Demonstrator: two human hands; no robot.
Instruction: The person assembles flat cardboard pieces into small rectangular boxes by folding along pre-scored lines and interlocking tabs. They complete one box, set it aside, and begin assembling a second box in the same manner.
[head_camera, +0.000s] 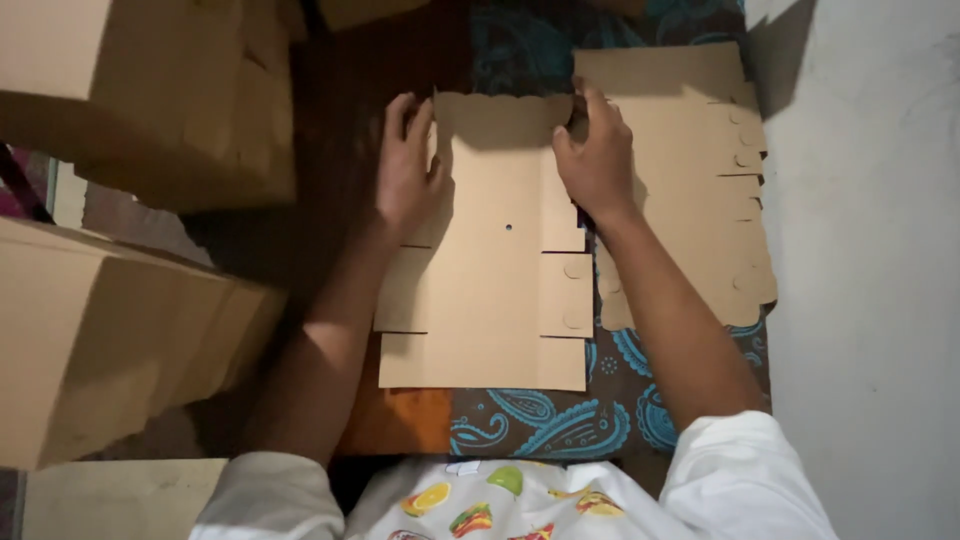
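While both hands rest on it, the blank (495, 270), a flat die-cut sheet of brown cardboard, lies on the cloth (560, 420), a dark fabric with a teal paisley print, directly in front of the person. The left hand (408, 165) lies flat along the blank's upper left edge, fingers extended and pressing down, the thumb on the sheet's face; nothing is gripped. The right hand (595, 155) sits at the upper right corner, fingers curled over the raised far flap and the thumb against its near side, so that it pinches the flap. That flap, with a scalloped edge, stands partly folded up from the sheet. A small hole shows near the blank's centre, and side tabs with round notches project on its right.

Just beside the blank on the right, a stack (690, 150) of similar flat sheets lies on the same cloth, partly under the right wrist. To the left stand large brown boxes (110, 330), well apart from the hands. A pale wall (870, 250) borders the right side. White sleeves and a fruit-printed garment show at the lower edge.
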